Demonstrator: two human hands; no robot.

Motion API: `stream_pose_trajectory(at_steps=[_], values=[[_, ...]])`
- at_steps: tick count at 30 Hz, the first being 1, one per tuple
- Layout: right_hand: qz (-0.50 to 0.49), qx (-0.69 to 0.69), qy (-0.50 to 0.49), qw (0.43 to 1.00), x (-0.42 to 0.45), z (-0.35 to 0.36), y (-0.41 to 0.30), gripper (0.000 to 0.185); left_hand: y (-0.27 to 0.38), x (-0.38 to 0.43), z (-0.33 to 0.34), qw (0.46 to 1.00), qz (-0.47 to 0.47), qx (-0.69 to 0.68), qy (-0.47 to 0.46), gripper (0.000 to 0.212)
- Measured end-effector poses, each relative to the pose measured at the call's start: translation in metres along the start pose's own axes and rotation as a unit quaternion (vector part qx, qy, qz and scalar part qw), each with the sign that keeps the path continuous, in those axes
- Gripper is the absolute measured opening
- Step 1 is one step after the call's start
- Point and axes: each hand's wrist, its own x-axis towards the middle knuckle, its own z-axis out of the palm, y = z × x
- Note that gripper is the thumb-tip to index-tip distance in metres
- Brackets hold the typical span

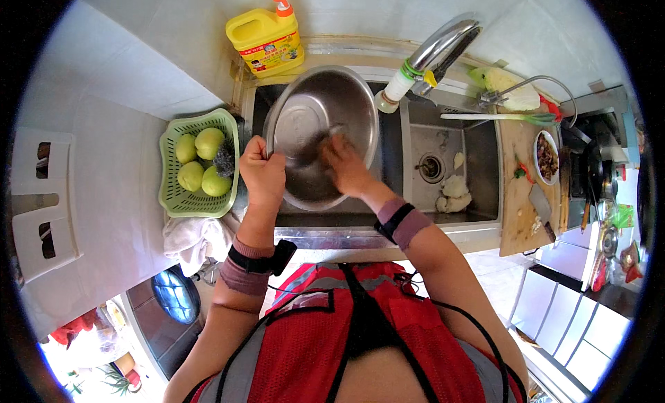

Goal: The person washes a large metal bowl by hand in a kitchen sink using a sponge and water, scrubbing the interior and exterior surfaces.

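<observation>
A round stainless steel basin (353,96) is tilted over the left bowl of a double sink (343,218). My left hand (264,174) grips its left rim, thumb and fingers on either side. Inside the basin is my right hand (343,166), blurred, its fingers on or close to the inner wall; whether anything lies under them cannot be told. A chrome faucet (447,36) with a white and green nozzle (397,88) hangs at the basin's upper right, and no water is seen running from it.
Left stands a green basket (200,208) of green fruit with a dark scouring pad (225,158). A yellow detergent jug (270,44) is behind. White scraps (454,190) lie in the right sink bowl. The cutting board (514,195) bears a cleaver (540,203), a scallion (499,117) and a food bowl (546,178).
</observation>
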Motion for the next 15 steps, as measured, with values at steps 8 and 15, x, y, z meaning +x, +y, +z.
stream_pose_trajectory(at_steps=[8, 15], values=[[-0.022, 0.454, -0.261, 0.852, -0.004, -0.016, -0.060, 0.057, 0.006, 0.000, -0.001, 0.988, 0.055, 0.144, -0.019, 0.022], [-0.011, -0.295, -0.129, 0.947, 0.002, -0.040, 0.020, 0.063, -0.003, 0.000, -0.010, 0.985, 0.009, 0.151, -0.085, 0.021]])
